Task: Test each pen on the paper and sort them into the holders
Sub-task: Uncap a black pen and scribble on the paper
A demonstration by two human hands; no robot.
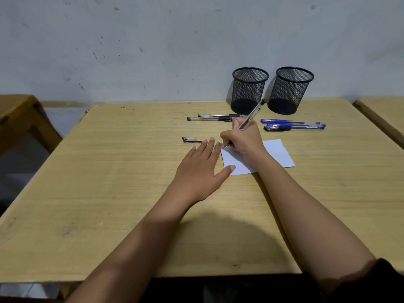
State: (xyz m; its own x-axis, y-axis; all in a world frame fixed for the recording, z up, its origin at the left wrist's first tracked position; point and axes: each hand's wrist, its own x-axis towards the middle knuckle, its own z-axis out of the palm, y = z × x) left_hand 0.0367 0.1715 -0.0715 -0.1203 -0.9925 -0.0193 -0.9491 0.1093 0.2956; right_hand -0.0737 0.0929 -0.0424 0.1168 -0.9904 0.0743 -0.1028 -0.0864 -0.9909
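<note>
Right hand (242,141): closed around uncapped pen (251,115), tip on paper (277,155).
Left hand (200,169): flat, empty, steadying paper edge.
Holders (249,90): both empty.
Remaining: black pens (209,117), blue pens (293,125) unsorted; cap (190,139) off.

The right hand (242,139) hides part of the white paper sheet (277,154); any marks there are too small to tell.
</note>
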